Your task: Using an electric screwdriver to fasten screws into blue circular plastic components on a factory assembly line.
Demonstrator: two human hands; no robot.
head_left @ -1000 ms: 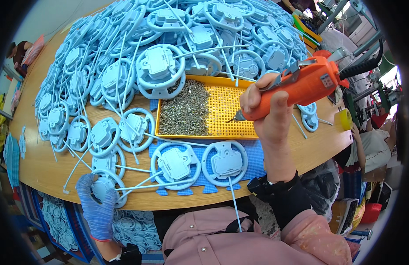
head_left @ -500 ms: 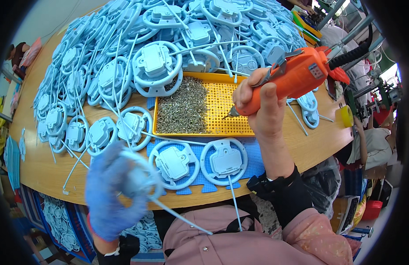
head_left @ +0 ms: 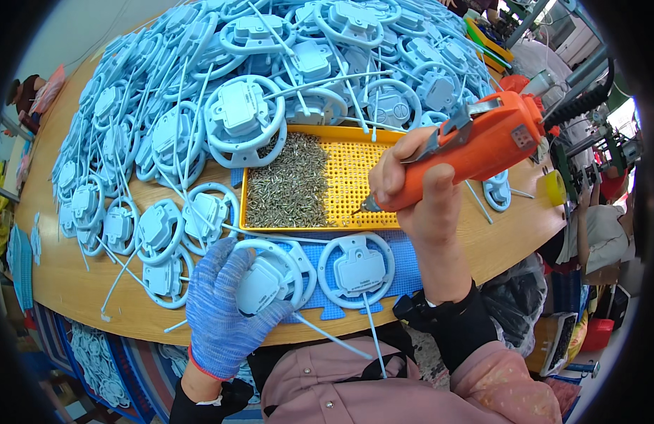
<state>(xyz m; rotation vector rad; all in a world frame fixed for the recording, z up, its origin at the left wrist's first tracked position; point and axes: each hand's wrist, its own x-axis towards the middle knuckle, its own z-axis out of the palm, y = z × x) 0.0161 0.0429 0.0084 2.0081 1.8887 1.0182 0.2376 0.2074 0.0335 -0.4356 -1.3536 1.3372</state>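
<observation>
My left hand [head_left: 228, 311], in a blue knit glove, is closed on the rim of a light-blue steering-wheel-shaped plastic part [head_left: 263, 284] with a thin stem. This part overlaps another wheel part [head_left: 307, 265] on the blue mat [head_left: 406, 265]. To its right, a similar wheel part [head_left: 359, 267] lies flat, its stem toward me. My bare right hand [head_left: 419, 184] grips an orange electric screwdriver [head_left: 468, 157]. The screwdriver's tip hangs over the perforated side of a yellow tray [head_left: 320, 229]. Small metal screws [head_left: 284, 187] fill the tray's left part.
A large heap of light-blue wheel parts [head_left: 242, 106] covers the table's far side. Several more sit at the left, one wheel part [head_left: 166, 279] near my glove. A yellow tape roll [head_left: 552, 187] is at the right edge. Below the table, a blue crate [head_left: 132, 385] holds more parts.
My left hand has moved right with the wheel part, bringing it over the mat. A wheel part on the table behind the hand's former place now shows. The screwdriver stays over the tray.
</observation>
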